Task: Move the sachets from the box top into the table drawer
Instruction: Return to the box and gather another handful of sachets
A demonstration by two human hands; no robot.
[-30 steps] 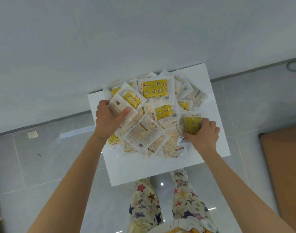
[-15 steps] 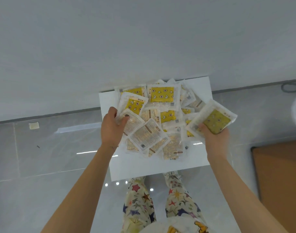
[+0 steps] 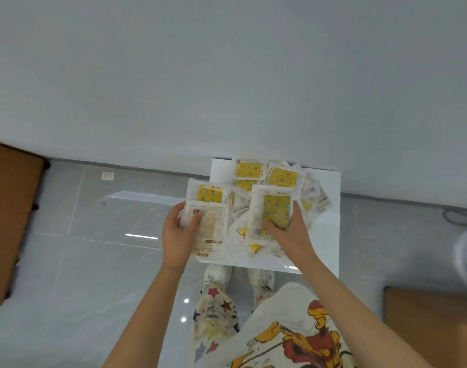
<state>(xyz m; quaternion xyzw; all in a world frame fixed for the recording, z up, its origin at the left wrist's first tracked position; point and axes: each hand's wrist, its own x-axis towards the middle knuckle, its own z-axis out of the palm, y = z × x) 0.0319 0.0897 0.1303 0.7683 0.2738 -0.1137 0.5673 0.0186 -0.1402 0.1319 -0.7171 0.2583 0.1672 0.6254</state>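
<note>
A white box top (image 3: pixel 329 235) against the wall carries a heap of yellow-and-white sachets (image 3: pixel 281 176). My left hand (image 3: pixel 178 235) grips a small stack of sachets (image 3: pixel 209 219) lifted at the box's left edge, the top one showing its printed back. My right hand (image 3: pixel 290 232) holds another sachet bundle (image 3: pixel 273 211), yellow face up, above the middle of the heap. Several more sachets lie loose beneath and behind both hands. No drawer can be made out.
A brown wooden furniture piece (image 3: pixel 6 221) stands at the far left and another brown surface (image 3: pixel 431 328) at the lower right. Grey tiled floor (image 3: pixel 94 261) surrounds the box. My legs and shoes (image 3: pixel 216 277) are just in front of it. A cable (image 3: pixel 460 217) lies on the right.
The view has swung left, so the box now sits right of centre. My left hand has lifted a stack of sachets off the heap; my right hand has brought its bundle back over the middle.
</note>
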